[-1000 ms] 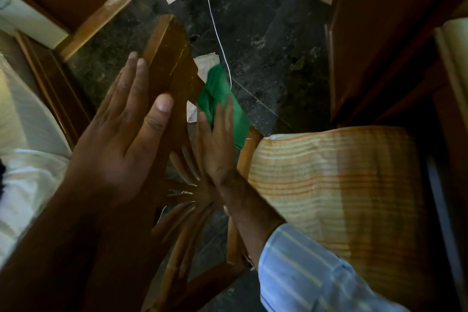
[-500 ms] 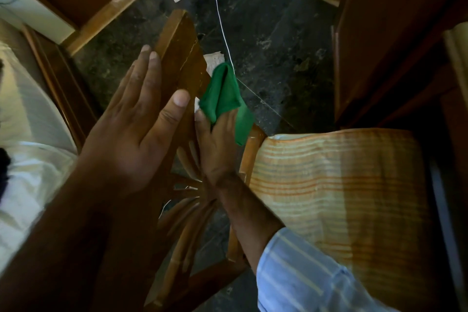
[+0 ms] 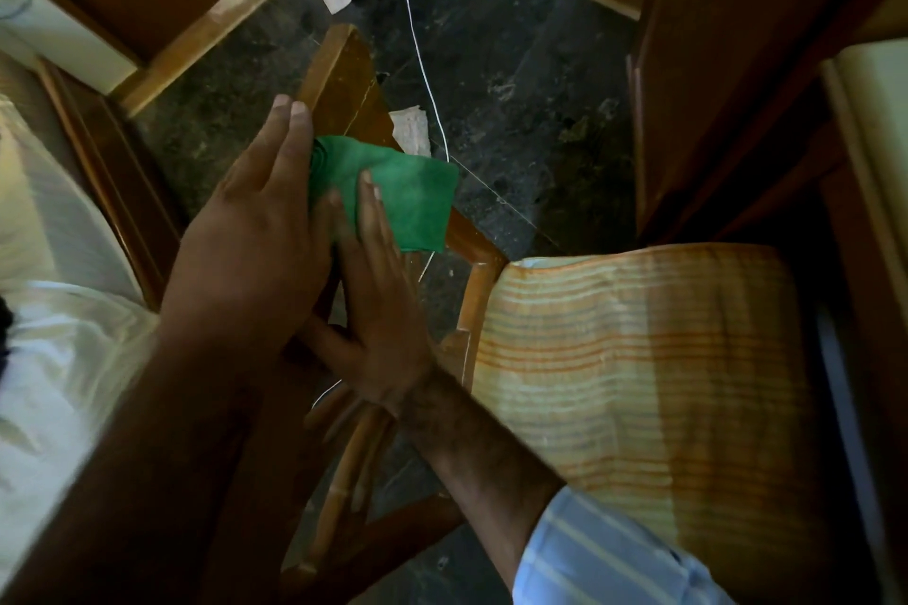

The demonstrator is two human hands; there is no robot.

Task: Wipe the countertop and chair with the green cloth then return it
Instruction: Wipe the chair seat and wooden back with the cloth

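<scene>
The wooden chair's backrest (image 3: 344, 84) rises in the centre, and its striped orange seat cushion (image 3: 638, 383) lies to the right. The green cloth (image 3: 412, 197) is folded over the backrest's top edge. My right hand (image 3: 378, 310) presses flat on the cloth from the seat side, fingers pointing up. On the other side of the backrest my left hand (image 3: 255, 236) lies flat with straight fingers, its fingertips touching the bunched end of the cloth. No countertop is recognisable in view.
A dark stone floor (image 3: 516, 64) lies below, with a thin white cord (image 3: 417, 49) and a pale scrap (image 3: 410, 128) on it. Wooden furniture (image 3: 737, 64) stands close on the right. White bedding (image 3: 59, 359) and a wooden frame (image 3: 98, 152) are on the left.
The cloth has moved from the seat side up and over the backrest's top edge. My right hand slid up with it, and my left hand closed in until it touches the cloth.
</scene>
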